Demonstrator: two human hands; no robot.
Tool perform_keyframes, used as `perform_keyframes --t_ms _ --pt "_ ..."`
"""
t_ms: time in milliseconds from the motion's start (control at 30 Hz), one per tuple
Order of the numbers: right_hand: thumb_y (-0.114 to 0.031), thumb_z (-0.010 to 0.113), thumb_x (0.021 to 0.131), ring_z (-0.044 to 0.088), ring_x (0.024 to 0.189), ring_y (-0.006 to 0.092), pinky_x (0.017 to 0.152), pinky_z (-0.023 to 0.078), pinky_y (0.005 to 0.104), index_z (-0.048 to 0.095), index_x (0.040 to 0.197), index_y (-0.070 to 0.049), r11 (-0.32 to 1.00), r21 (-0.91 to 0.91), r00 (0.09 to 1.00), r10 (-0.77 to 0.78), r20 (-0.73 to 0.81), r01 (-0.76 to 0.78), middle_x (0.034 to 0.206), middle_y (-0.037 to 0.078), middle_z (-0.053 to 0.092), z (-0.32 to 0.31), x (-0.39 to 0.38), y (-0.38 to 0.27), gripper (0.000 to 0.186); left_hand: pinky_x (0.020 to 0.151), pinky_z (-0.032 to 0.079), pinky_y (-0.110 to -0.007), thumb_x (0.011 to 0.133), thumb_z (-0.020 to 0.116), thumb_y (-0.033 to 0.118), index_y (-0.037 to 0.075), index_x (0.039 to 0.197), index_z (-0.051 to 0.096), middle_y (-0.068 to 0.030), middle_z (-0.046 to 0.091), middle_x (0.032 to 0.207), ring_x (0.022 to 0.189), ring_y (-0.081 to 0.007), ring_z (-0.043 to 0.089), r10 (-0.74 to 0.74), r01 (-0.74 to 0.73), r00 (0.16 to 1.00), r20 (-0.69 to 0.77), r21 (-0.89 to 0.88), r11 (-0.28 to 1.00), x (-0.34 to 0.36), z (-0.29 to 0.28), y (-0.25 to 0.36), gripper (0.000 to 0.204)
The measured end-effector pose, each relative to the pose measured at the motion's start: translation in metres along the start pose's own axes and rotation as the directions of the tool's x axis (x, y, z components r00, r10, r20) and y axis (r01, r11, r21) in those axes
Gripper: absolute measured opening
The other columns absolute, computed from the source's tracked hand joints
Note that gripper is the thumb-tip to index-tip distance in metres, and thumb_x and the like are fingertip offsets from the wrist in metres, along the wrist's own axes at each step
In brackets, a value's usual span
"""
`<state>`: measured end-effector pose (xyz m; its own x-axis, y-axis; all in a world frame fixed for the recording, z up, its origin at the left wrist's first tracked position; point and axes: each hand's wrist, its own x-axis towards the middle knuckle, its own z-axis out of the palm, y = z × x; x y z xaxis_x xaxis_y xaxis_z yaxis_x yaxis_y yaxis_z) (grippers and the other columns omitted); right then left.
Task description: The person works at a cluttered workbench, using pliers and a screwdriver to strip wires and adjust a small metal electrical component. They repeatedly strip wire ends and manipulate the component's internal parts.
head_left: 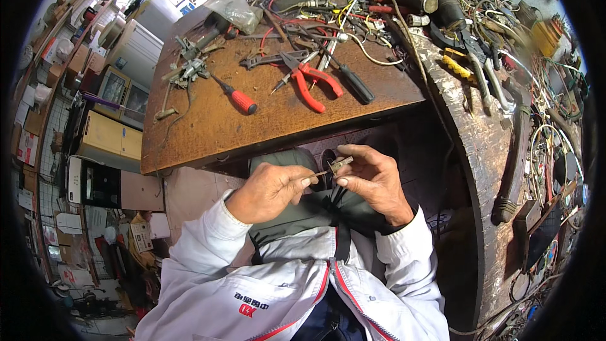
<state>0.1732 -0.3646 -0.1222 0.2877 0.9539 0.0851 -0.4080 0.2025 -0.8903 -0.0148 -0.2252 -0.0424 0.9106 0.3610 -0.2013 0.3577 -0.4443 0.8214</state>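
Above my lap, my left hand (270,191) pinches a thin brownish rod (320,173) between thumb and fingers. Facing it, my right hand (376,184) grips a small metal piece (341,165) with thumb and fingertips. The rod's tip reaches up to the metal piece; whether they touch I cannot tell. On the wooden table (208,132) beyond my hands lie red-handled pliers (310,82), a red-handled screwdriver (240,100) and a black-handled screwdriver (356,83).
A metal fitting (189,66) sits at the table's left. Clear plastic bag (235,11), wires and tools crowd the back. On the right, a worn bench (470,126) holds more pliers (483,76) and tangled cables. Loaded shelves (47,88) and a yellow cabinet (112,137) stand left.
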Motion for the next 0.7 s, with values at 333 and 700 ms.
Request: perform_keyframes --t_ms 333,700 --pt "0.002 0.075 0.083 0.065 0.086 0.0112 0.075 0.053 0.0252 0.062 0.122 0.006 0.993 -0.037 0.99 0.114 0.082 -0.111 0.098 0.01 0.069 0.009 0.006 0.013 0.041 0.055 0.045 -0.028 0.104 0.049 0.021 0.0 0.112 0.067 -0.0042 0.057 0.063 0.057 -0.0106 0.053 -0.085 0.084 0.984 0.155 0.014 0.996 -0.007 -0.019 -0.004 0.028" --pt "0.0 0.077 0.083 0.065 0.087 0.0105 0.078 0.054 0.0236 0.066 0.118 0.006 0.99 -0.033 0.983 0.14 0.122 -0.136 0.098 0.008 0.07 0.004 0.008 0.018 0.037 0.054 0.042 -0.026 0.104 0.049 0.021 0.0 0.111 0.067 -0.0019 0.057 0.064 0.057 -0.008 0.049 -0.124 0.132 0.971 0.205 -0.028 0.991 -0.004 -0.019 -0.008 0.028"
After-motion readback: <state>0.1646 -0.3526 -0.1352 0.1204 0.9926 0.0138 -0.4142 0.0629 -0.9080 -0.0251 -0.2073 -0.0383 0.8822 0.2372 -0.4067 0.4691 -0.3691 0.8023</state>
